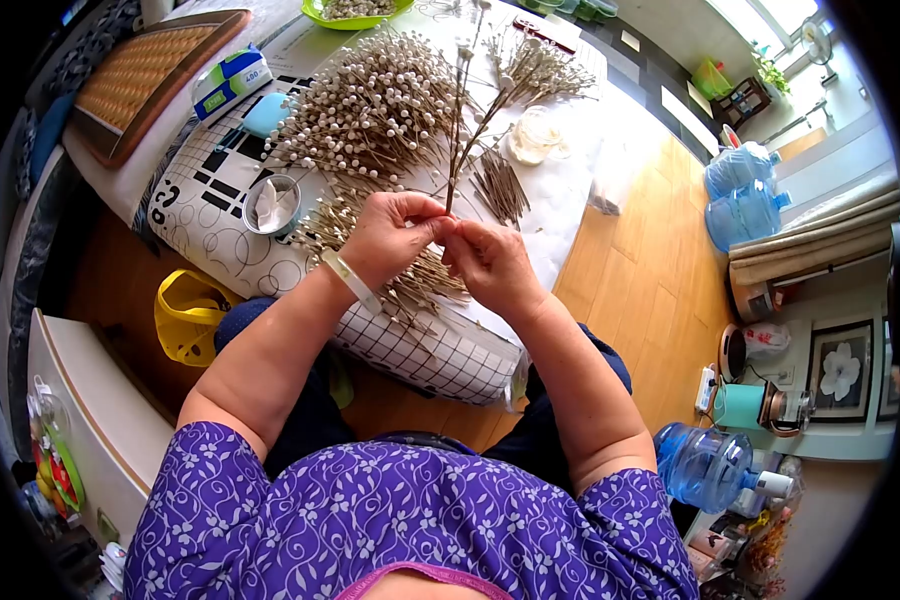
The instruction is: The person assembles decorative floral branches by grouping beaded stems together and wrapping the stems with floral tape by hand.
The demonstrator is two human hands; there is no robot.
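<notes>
My left hand [395,235] and my right hand [495,262] meet over the near part of the table, fingertips pinched at the lower end of a thin brown branch [454,160]. The branch forks and points away from me, with small pale buds near its top. Just beyond my left hand lies a big pile of white-tipped stems [370,100], and more stems with slim pale buds [410,280] lie beneath my wrists. Past my right hand are a bundle of bare brown sticks [500,187] and a roll of cream tape or ribbon [535,135].
A small tub [272,205] with white pieces, a light-blue box [266,115] and a tissue pack [232,84] stand at the left. A green bowl [355,15] and finished-looking budded sprays [540,70] lie at the back. A yellow bag [188,315] is on the floor.
</notes>
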